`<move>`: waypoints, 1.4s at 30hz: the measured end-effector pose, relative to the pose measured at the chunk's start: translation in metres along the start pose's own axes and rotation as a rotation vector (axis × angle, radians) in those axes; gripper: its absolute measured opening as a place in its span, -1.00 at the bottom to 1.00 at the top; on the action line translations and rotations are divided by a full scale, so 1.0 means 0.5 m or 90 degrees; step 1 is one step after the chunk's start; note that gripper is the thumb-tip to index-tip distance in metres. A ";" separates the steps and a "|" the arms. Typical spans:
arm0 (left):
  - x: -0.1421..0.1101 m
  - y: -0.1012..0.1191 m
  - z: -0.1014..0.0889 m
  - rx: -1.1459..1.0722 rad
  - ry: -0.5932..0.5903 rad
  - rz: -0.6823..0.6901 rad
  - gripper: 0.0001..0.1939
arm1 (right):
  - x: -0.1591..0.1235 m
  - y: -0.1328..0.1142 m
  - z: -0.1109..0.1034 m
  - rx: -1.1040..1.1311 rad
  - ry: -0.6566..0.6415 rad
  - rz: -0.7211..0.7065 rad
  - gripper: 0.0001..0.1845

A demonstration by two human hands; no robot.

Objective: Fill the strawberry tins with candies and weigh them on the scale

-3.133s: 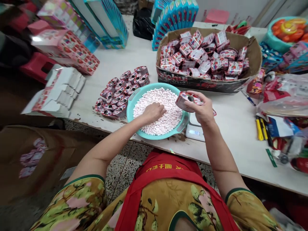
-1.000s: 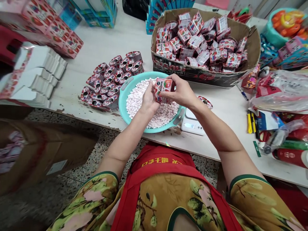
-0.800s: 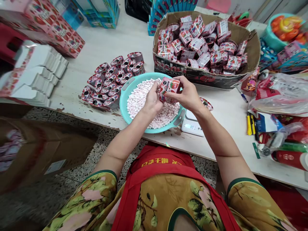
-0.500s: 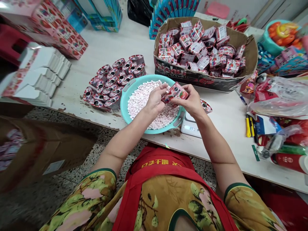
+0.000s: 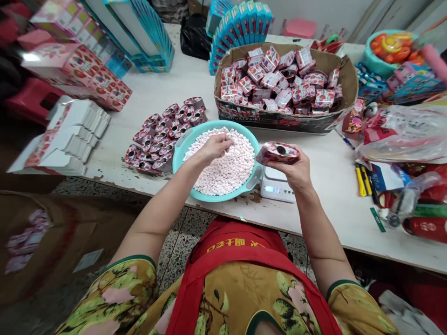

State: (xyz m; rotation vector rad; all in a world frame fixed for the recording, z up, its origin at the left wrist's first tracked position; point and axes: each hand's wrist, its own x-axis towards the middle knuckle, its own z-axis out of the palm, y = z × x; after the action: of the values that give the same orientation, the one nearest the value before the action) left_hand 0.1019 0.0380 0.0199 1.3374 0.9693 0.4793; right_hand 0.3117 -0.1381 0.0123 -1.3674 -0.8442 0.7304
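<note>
My left hand [image 5: 218,145] is over the small pale pink candies [image 5: 226,174] in a turquoise basin [image 5: 177,160]. Its fingers are pressed together; what they hold, if anything, is too small to make out. In my right hand [image 5: 297,173] is a strawberry-printed candy pack [image 5: 268,151], its oval top with a dark round hole facing up. The pack is just above and behind a small white digital scale [image 5: 277,193] whose display reads about 89. Left of the basin, several similar packs [image 5: 162,132] stand together, holes upward.
A cardboard box [image 5: 265,123] full of wrapped packs stands behind the basin. White folded cartons [image 5: 80,135] and strawberry-printed boxes [image 5: 98,77] are at left. Cutters [image 5: 361,181], a pen [image 5: 345,138] and plastic bags [image 5: 405,135] lie at right. The table's front edge runs before me.
My left hand has moved away from the pack, left over the candies. My right hand has moved right and down to the scale; the pack there now shows its holed top. The view shifted slightly.
</note>
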 end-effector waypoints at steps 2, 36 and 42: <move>0.012 -0.021 -0.014 0.079 0.021 0.023 -0.85 | -0.023 0.000 -0.035 -0.002 0.060 -0.002 -0.25; -0.014 0.179 0.052 0.443 -0.331 0.182 -0.80 | 0.050 0.030 0.116 -0.096 -0.155 0.016 -0.49; -0.008 0.155 0.040 0.319 -0.252 0.176 -0.89 | 0.052 0.038 0.116 -0.085 -0.148 0.007 -0.43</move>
State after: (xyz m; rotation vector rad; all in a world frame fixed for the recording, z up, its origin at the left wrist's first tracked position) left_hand 0.1333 0.0397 0.0935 1.9464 0.5915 0.1632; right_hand 0.2765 -0.0840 -0.0037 -1.4232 -1.0852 0.8658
